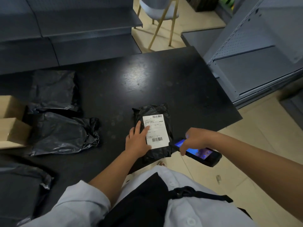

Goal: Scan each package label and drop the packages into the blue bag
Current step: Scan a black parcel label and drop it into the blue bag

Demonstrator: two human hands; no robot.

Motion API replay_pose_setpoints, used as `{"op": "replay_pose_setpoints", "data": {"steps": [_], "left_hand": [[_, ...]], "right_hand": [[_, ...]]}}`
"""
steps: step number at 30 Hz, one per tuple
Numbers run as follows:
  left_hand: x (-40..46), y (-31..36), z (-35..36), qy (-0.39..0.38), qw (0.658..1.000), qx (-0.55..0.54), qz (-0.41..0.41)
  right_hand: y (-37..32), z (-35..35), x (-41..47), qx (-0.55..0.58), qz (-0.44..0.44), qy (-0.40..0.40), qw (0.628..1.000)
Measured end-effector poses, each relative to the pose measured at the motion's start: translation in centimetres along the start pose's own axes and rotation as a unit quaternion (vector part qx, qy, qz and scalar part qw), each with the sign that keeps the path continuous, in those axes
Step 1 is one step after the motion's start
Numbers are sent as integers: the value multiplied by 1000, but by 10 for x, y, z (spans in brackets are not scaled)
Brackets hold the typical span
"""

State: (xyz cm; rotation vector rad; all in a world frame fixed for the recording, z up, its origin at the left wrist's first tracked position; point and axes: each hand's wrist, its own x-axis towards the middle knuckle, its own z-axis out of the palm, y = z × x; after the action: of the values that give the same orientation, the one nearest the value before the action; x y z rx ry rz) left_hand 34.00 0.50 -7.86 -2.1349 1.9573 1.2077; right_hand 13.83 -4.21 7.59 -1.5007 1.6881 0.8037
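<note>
We see a flat package wrapped in crinkled black plastic film (154,131) lying near the front edge of the dark wood-grain surface (147,76), its white rectangular shipping label (156,131) facing up with one barcode at the top and another near the bottom. Our left hand (136,141) rests flat on the package's left side, fingers (144,130) straight and spread, their tips touching the label's left edge; it presses rather than grasps. Our right hand (195,140) grasps a black handheld scanner with a lit blue screen (196,151), fingers curled over its top, the device's front end sitting just beside the package's lower right corner, off the surface's edge and above the pale tiled floor (246,145).

To the left on the surface lie two more black plastic-wrapped parcels (60,133), one behind the other, touching, and beside them at the left edge two tan cardboard boxes (11,128). Another black plastic bundle (21,185) shows at the lower left. Dark shelving (65,30) stands behind the surface, a grey perforated metal rack (254,54) to the right, and a pale chair with wooden legs (160,15) further back.
</note>
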Motion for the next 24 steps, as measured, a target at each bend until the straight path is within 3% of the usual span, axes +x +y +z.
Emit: {"op": "replay_pose_setpoints", "data": {"steps": [4, 7, 9, 13, 16, 24], "left_hand": [[-6, 1, -1, 16, 998, -47, -37], [-17, 1, 3, 49, 982, -154, -94], [-19, -1, 6, 79, 949, -272, -137], [-19, 6, 1, 99, 843, -471, -241], [-19, 24, -4, 107, 796, -520, -290], [-18, 62, 3, 145, 718, -580, -356]], "right_hand": [[13, -8, 14, 181, -26, -39, 982], [21, -1, 34, 296, -51, -44, 953], [26, 9, 52, 406, -69, -21, 911], [28, 20, 88, 559, -85, -14, 824], [27, 22, 107, 596, -89, -60, 796], [26, 18, 137, 579, -129, -204, 779]]}}
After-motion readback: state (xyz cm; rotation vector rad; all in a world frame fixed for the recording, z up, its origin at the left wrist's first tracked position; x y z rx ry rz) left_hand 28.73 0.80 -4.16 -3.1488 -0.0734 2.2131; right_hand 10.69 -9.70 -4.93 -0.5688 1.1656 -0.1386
